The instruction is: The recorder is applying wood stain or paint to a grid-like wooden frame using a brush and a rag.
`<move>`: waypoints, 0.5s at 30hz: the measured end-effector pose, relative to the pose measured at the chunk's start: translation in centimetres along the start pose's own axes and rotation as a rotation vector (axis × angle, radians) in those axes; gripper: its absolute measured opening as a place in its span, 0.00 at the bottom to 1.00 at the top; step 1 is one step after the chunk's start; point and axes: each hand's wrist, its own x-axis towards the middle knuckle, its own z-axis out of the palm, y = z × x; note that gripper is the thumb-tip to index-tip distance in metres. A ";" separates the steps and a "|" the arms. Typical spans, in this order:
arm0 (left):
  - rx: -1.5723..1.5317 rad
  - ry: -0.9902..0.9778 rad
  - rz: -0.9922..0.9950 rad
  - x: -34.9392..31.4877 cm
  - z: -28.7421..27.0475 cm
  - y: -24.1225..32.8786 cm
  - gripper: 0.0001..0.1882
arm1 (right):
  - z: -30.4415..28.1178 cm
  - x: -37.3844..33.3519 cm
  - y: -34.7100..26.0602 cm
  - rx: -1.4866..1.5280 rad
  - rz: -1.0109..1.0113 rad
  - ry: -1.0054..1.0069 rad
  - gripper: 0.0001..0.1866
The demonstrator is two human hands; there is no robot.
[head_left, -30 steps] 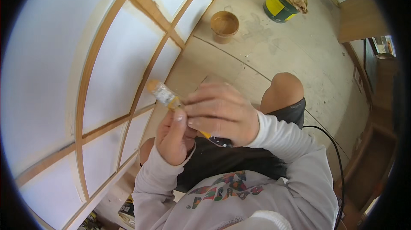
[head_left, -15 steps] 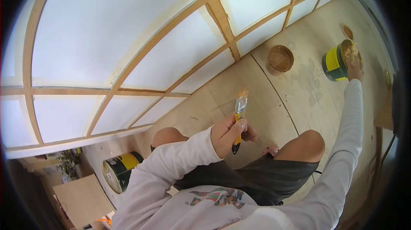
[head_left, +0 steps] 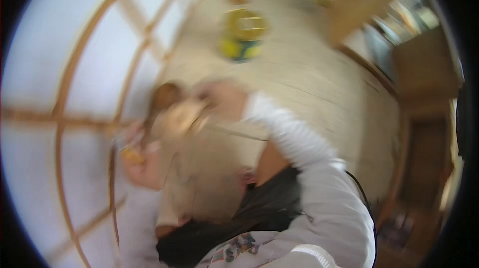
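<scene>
Motion blurs the picture strongly. My left hand is closed at the left, beside the panelled frame, around a paintbrush whose yellow handle shows as a smear. My right hand reaches in from the right, its fingers closed on a pale, crumpled rag-like cloth. Below it a large tan, smeared sheet covers part of my lap; whether it belongs to the cloth I cannot tell. A brown tub stands just beyond the cloth, partly hidden.
Wooden bars with white panels run along the left. A green and yellow can stands on the pale floor ahead. Wooden cabinets line the right, near a dark cord.
My right hand has come back from the can to near my left hand, bringing the cloth. The view has swung right. My left hand with the paintbrush now appears farther left.
</scene>
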 end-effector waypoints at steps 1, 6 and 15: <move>0.218 -0.019 0.194 0.9 -1.0 -1.9 0.24 | 0.5 -0.1 -1.3 0.254 -0.099 -0.052 0.15; 0.161 -0.412 -0.173 0.6 -1.5 -2.4 0.10 | 2.5 -3.0 -5.7 0.238 -0.072 0.190 0.15; 0.164 -0.198 -0.009 -0.8 -5.4 -0.8 0.06 | 12.6 -1.3 -8.1 1.224 0.429 0.475 0.21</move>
